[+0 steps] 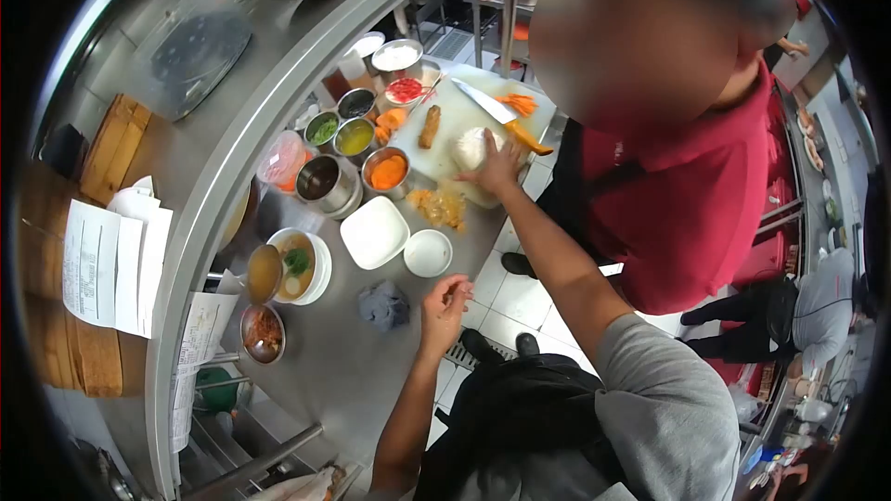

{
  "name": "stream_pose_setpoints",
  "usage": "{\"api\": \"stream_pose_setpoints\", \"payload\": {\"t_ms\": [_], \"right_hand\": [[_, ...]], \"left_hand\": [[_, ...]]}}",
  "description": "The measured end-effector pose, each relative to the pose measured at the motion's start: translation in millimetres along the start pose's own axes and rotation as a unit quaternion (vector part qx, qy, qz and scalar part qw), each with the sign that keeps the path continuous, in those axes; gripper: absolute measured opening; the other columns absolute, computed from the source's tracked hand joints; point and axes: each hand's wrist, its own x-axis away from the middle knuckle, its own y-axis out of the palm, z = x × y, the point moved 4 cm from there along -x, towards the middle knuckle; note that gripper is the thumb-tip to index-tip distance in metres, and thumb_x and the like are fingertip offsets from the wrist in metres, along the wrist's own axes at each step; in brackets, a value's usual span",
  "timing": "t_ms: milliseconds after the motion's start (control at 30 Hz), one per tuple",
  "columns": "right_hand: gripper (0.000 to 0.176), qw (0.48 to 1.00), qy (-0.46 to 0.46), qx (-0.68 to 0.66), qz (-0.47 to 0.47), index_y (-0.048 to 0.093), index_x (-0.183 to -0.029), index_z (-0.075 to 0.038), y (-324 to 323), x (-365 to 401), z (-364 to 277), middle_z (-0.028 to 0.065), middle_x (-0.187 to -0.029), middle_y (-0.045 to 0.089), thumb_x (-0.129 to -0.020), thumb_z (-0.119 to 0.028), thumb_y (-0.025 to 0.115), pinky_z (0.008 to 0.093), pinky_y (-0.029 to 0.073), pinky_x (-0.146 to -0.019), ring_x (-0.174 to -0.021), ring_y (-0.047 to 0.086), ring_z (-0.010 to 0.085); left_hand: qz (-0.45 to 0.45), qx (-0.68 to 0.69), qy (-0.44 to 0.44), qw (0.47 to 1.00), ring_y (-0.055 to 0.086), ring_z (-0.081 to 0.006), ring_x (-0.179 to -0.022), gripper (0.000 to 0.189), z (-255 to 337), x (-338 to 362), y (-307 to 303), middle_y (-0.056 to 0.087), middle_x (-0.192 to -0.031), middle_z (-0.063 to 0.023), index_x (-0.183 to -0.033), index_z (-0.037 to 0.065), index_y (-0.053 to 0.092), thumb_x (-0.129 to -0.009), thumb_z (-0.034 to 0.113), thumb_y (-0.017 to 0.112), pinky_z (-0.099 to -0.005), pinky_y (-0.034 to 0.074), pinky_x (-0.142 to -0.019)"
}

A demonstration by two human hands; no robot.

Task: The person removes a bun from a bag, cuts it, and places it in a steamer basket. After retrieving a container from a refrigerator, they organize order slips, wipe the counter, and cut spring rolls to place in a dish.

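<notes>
Fingers (475, 173) of right hand (498, 172) spread wide on white lump (471, 144), on cutting board (455, 111). Left hand (444, 301) fingers pinched narrow, off the board.

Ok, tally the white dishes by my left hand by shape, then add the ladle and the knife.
Round white bowls: 2
Square white plate: 1
Ladle: 1
Knife: 1
Total: 5

Counter (343, 380) brushed steel w/ glossy metal pot (342, 197), matt plastic board (455, 113), paper tickets (93, 264).
</notes>
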Motion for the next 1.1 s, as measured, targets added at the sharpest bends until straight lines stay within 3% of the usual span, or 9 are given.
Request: {"api": "stream_pose_setpoints", "payload": {"t_ms": [167, 367, 433, 500, 600, 700, 900, 967, 1100], "right_hand": [[0.121, 0.999, -0.008, 0.046, -0.015, 0.025, -0.158, -0.026, 23, -16, 12, 0.0282, -0.152, 0.032, -0.057, -0.051, 0.089, 0.0511, 0.042, -0.106, -0.134, 0.041, 0.0438], [0.096, 0.865, -0.039, -0.492, -0.087, 0.033, -0.151, -0.002, -13, 24, 28, 0.0186, -0.135, 0.054, -0.073, -0.031, 0.079, 0.0379, 0.045, -0.102, -0.121, 0.055, 0.0268], [0.092, 0.843, -0.045, -0.518, -0.140, 0.033, -0.151, -0.003, -38, 77, 29, 0.0162, -0.134, 0.054, -0.074, -0.027, 0.078, 0.0364, 0.044, -0.101, -0.121, 0.054, 0.0251], [0.087, 0.784, -0.008, -0.569, -0.248, 0.034, -0.150, -0.004, -66, 137, 28, 0.0120, -0.133, 0.054, -0.076, -0.020, 0.076, 0.0347, 0.041, -0.104, -0.123, 0.051, 0.0230], [0.100, 0.721, 0.032, -0.555, -0.413, 0.034, -0.151, -0.006, -69, 220, 70, 0.0089, -0.134, 0.054, -0.065, -0.024, 0.084, 0.0335, 0.039, -0.107, -0.125, 0.050, 0.0217], [0.102, 0.684, 0.015, -0.540, -0.491, 0.030, -0.154, -0.007, -81, 259, 66, 0.0104, -0.139, 0.050, -0.067, -0.020, 0.082, 0.0341, 0.034, -0.112, -0.131, 0.045, 0.0223], [0.099, 0.763, -0.067, -0.481, -0.426, 0.029, -0.155, -0.006, -109, 256, 30, 0.0126, -0.142, 0.048, -0.072, -0.023, 0.082, 0.0354, 0.031, -0.114, -0.135, 0.042, 0.0233], [0.112, 0.847, -0.114, -0.425, -0.300, 0.030, -0.153, -0.001, -88, 247, 32, 0.0219, -0.143, 0.043, -0.066, -0.039, 0.090, 0.0396, 0.033, -0.114, -0.135, 0.042, 0.0316], [0.106, 0.915, -0.218, -0.276, -0.197, 0.026, -0.155, -0.005, -106, 240, -6, 0.0263, -0.144, 0.038, -0.074, -0.039, 0.086, 0.0453, 0.031, -0.116, -0.137, 0.037, 0.0420]], "left_hand": [[-0.006, 0.066, -0.042, 0.997, 0.069, -0.0154, -0.088, 0.021, -17, 20, -12, 0.072, -0.102, -0.0111, -0.117, -0.001, 0.063, -0.101, 0.012, 0.057, -0.0280, 0.056, -0.067], [0.017, 0.137, -0.031, 0.990, 0.068, -0.0184, -0.092, 0.024, 1, 30, -26, 0.070, -0.101, -0.0135, -0.118, 0.000, 0.062, -0.100, 0.015, 0.061, -0.0314, 0.057, -0.068], [0.140, -0.169, 0.057, 0.974, 0.063, -0.0249, -0.105, 0.032, 16, 41, -47, 0.065, -0.112, -0.0172, -0.121, 0.000, 0.061, -0.094, 0.016, 0.068, -0.0401, 0.054, -0.082], [0.266, -0.390, 0.173, 0.864, 0.054, -0.0359, -0.113, 0.039, 12, 48, -74, 0.055, -0.129, -0.0198, -0.123, 0.003, 0.060, -0.088, 0.015, 0.070, -0.0486, 0.044, -0.097], [0.287, -0.476, 0.112, 0.824, 0.045, -0.0395, -0.125, 0.043, -5, 46, -109, 0.049, -0.137, -0.0180, -0.125, 0.004, 0.060, -0.085, 0.016, 0.071, -0.0515, 0.035, -0.106], [0.160, -0.520, 0.091, 0.834, 0.044, -0.0392, -0.128, 0.049, -51, 41, -126, 0.048, -0.139, -0.0190, -0.129, 0.005, 0.058, -0.084, 0.018, 0.072, -0.0519, 0.036, -0.105], [0.180, -0.588, 0.096, 0.783, 0.046, -0.0362, -0.131, 0.051, 12, 78, -98, 0.048, -0.140, -0.0223, -0.135, 0.002, 0.054, -0.088, 0.015, 0.069, -0.0469, 0.037, -0.108], [0.133, -0.168, 0.057, 0.975, 0.047, -0.0337, -0.128, 0.058, 32, 77, -59, 0.045, -0.141, -0.0210, -0.142, 0.003, 0.045, -0.090, 0.013, 0.070, -0.0461, 0.040, -0.107], [0.025, 0.263, 0.033, 0.964, 0.049, -0.0239, -0.124, 0.063, 33, 40, 17, 0.046, -0.140, -0.0169, -0.148, 0.002, 0.030, -0.097, 0.012, 0.064, -0.0367, 0.045, -0.102]]}}
